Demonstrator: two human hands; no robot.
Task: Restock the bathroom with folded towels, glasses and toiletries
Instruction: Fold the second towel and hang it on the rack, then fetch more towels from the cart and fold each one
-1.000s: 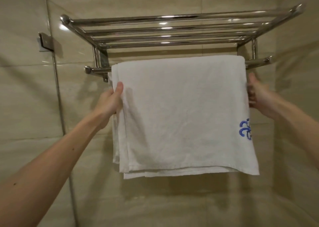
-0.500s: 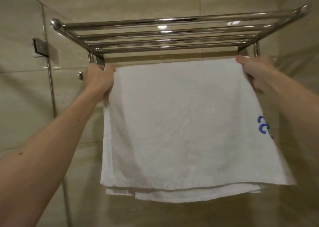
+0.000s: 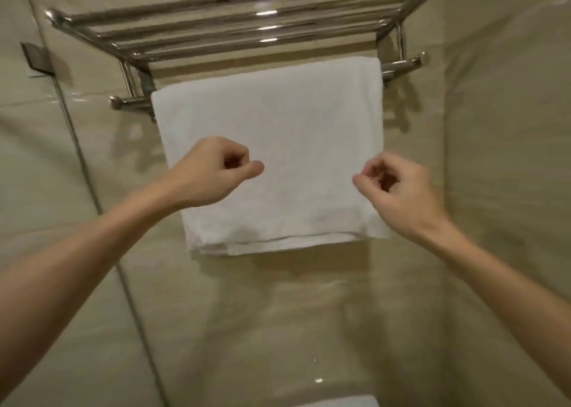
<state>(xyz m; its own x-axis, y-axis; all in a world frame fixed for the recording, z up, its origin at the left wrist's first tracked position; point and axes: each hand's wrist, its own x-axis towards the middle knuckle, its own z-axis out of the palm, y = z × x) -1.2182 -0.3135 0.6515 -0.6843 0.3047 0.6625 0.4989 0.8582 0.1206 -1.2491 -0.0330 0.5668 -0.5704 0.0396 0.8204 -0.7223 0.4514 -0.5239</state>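
Beige wall tiles are seen all around a shiny rack. A folded white towel is hung over the low bar. Its bottom edge is straight, with bare wall below it. The left hand and right hand are held in front of the towel. Their fingers are curled in and nothing is gripped.

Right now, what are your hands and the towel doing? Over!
Left hand curled, empty. Right hand curled, empty. Towel draped over rail. Nothing blocking.
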